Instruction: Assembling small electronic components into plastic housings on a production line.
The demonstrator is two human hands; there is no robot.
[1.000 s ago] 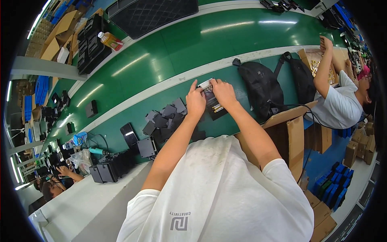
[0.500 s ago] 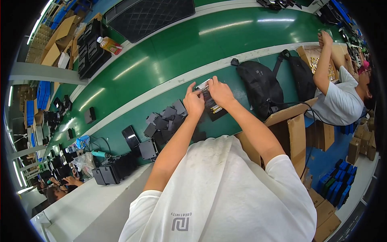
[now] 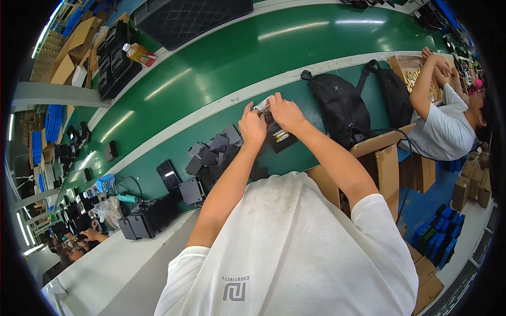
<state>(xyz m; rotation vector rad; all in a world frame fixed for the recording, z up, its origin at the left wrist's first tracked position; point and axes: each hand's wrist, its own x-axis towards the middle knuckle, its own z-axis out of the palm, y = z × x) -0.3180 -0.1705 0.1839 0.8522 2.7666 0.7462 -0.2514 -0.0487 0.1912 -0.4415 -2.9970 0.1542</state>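
A small silvery packet (image 3: 262,104) is clamped in fingers of both hands — left hand (image 3: 253,128), right hand (image 3: 285,111) — near the green belt's white edge (image 3: 211,108).

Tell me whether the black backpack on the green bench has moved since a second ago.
No. The black backpack lies in the same spot against the white stripe of the bench; only the camera view shifted slightly.

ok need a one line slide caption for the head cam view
Left hand and right hand hold a small silvery part above a pile of flat black pieces on a green workbench.
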